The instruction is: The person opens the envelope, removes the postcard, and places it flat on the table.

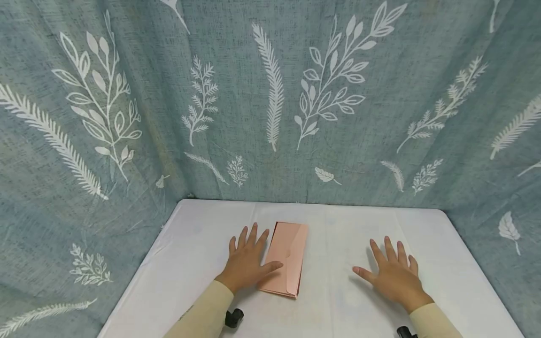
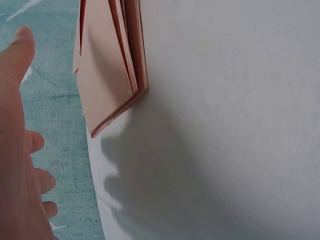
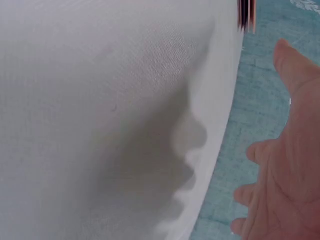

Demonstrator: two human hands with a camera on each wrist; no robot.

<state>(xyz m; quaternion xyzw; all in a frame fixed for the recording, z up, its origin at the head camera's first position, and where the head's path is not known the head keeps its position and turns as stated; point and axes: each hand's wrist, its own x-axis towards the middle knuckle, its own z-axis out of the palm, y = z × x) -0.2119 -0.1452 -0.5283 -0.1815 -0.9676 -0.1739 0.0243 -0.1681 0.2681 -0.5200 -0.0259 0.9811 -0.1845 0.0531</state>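
Blue-grn curtain (image 1: 236, 103), wht leaf print (image 1: 275, 94), wht tabletop (image 1: 329, 310)

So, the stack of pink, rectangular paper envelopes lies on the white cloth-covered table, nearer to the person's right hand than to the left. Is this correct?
Not quite: the head view shows the stack of pink, rectangular paper envelopes nearer to the left hand than to the right hand. It does lie on the white cloth-covered table.

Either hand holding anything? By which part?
Nothing held: left hand and right hand are both spread; the pink rectangular paper envelope stack lies ungripped.
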